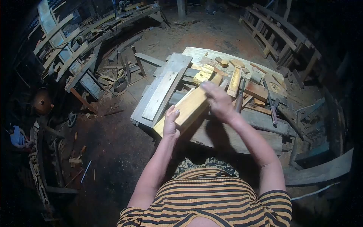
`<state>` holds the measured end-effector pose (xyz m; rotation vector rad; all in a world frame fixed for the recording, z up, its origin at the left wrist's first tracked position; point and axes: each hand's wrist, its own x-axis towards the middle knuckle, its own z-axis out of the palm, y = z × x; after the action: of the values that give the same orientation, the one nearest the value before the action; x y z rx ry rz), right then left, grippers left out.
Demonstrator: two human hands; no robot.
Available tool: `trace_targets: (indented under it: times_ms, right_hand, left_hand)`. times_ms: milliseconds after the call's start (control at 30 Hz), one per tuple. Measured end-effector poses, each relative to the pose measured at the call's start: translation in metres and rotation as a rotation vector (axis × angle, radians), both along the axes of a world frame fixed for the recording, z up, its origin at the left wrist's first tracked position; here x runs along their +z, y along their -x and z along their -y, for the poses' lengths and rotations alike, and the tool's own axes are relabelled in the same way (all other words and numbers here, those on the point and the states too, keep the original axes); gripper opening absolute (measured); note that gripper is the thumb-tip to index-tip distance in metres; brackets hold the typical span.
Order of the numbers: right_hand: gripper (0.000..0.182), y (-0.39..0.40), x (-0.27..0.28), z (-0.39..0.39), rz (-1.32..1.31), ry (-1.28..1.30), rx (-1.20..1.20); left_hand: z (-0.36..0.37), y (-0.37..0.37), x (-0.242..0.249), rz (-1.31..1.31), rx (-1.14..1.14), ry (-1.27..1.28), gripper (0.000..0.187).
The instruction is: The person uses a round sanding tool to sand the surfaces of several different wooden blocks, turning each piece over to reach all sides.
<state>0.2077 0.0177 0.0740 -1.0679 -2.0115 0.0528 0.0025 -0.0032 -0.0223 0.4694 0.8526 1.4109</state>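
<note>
A long, squared, yellowish wooden block [192, 108] slants up and away in front of my body. My left hand [172, 123] is closed around its near part, with fingertips over the upper edge. My right hand [218, 99] is at the block's far end, smeared by motion, and its fingers overlap the upper face there; I cannot tell whether it grips anything. Behind the block, a pale plank [160, 96] lies on a wider grey board [177, 64]. Just past my right hand stands a yellow wooden piece [234, 81] beside a chisel-like tool [239, 101].
A workbench [196, 53] carries wood offcuts, a reddish-brown block [256, 90] and long-handled tools [273, 113] on the right. Lumber racks [272, 34] stand at the far right, and stacked planks [90, 38] at the far left. Scraps and sticks [86, 172] litter the dark floor.
</note>
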Motion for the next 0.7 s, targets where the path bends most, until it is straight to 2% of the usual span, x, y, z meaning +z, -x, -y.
trace_targets:
  times_ms: [67,100,167,233,300,367,400,433,500,567,600,667,700]
  right_hand:
    - [0.049,0.026,-0.005,0.020,0.090,-0.122,0.091]
    - [0.055,0.039,-0.011,0.030,0.130,-0.172,0.146]
    - [0.058,0.062,-0.014,0.061,0.217,-0.114,0.231]
    - [0.061,0.073,-0.038,0.070,0.239,-0.149,0.324]
    - [0.059,0.069,-0.054,0.063,0.257,-0.140,0.338]
    - [0.057,0.053,-0.059,0.042,0.241,-0.107,0.279]
    - [0.053,0.043,-0.062,0.024,0.241,-0.163,0.181]
    - [0.049,0.031,-0.065,0.004,0.240,-0.217,0.084]
    - [0.046,-0.002,-0.073,-0.039,0.166,-0.167,-0.061]
    - [0.045,-0.020,-0.061,-0.056,-0.042,0.185,-0.226]
    - [0.045,-0.018,-0.055,-0.052,-0.041,0.183,-0.222]
    - [0.045,-0.004,-0.047,-0.035,-0.007,-0.071,-0.177]
    - [0.046,0.008,-0.049,-0.023,0.048,-0.142,-0.069]
  left_hand:
    - [0.004,0.011,0.013,0.240,-0.115,0.229,0.034]
    - [0.005,0.010,0.012,0.231,-0.117,0.234,0.034]
    - [0.006,0.007,0.010,0.582,-0.141,0.214,0.038]
    - [0.011,0.022,0.001,0.516,-0.314,0.019,0.039]
    - [0.009,0.017,0.001,0.464,-0.193,0.112,0.037]
    - [0.006,0.013,-0.010,0.527,-0.055,0.313,0.032]
    - [0.013,0.016,0.000,0.549,-0.077,0.362,0.027]
    - [0.020,0.007,0.024,0.506,0.045,0.453,0.027]
    - [0.021,0.009,0.021,0.574,0.051,0.454,0.027]
    - [0.020,0.008,0.020,0.593,0.059,0.463,0.028]
    - [0.019,0.009,0.020,0.609,0.071,0.472,0.029]
    - [0.018,0.012,0.011,0.608,0.046,0.447,0.029]
    - [0.017,0.013,0.004,0.606,0.016,0.430,0.029]
